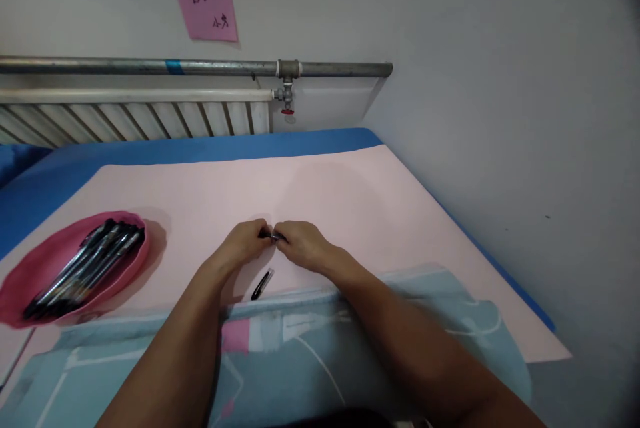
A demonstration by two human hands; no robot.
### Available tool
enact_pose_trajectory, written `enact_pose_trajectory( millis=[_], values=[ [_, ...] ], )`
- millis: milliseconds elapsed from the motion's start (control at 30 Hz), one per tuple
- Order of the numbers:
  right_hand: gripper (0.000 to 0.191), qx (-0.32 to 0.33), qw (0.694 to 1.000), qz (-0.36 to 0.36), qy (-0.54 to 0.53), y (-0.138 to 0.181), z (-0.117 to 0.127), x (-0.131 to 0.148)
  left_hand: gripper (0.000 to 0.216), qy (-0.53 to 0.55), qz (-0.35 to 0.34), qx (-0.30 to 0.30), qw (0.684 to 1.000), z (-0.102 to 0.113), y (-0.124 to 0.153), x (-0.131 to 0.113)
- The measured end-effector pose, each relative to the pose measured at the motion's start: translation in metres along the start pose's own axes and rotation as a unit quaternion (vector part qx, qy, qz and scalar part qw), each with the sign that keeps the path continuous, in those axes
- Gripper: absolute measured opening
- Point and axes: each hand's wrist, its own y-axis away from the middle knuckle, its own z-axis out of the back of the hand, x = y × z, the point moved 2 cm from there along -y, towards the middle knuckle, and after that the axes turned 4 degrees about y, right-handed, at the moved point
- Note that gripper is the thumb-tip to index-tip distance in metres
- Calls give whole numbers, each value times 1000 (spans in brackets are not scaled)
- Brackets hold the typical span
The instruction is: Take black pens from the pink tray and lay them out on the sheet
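The left hand (pixel 244 241) and right hand (pixel 304 245) meet knuckle to knuckle in the middle of the pink sheet (pixel 350 188), both curled shut, fingertips pinched on the two ends of a pen (pixel 273 236). Only a short dark and shiny stretch of it shows in the gap between the hands. From that stretch its long axis runs left to right, level with the sheet and held just above it. How much of the pen each fist hides cannot be told.

A small black piece (pixel 262 284) lies loose on the sheet on the near side of the hands, just beside the left wrist and apart from it. It slants from near-left to far-right. The left hand is the closer of the two to it; the right forearm passes to its right without touching.

Well to the left sits a pink bowl (pixel 20 281) filled with black pens (pixel 83 267), which lie side by side and point far-right, toward the hands. The left hand is on its side. A light blue cloth (pixel 310 355) covers the near edge of the sheet under both forearms.
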Motion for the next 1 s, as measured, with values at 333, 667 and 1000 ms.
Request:
enact_pose_trajectory(
  millis=[333,667,1000],
  values=[
    [17,-3,1000,2,2,-1,-1,0,8,10,0,0,1000,-1,-1,1],
    [17,-15,1000,7,1,-1,-2,0,11,-14,-12,-6,1000,1,2,-2],
    [16,-13,1000,2,-4,-2,-2,-1,9,5,-15,-19,1000,1,3,-3]
  ],
)
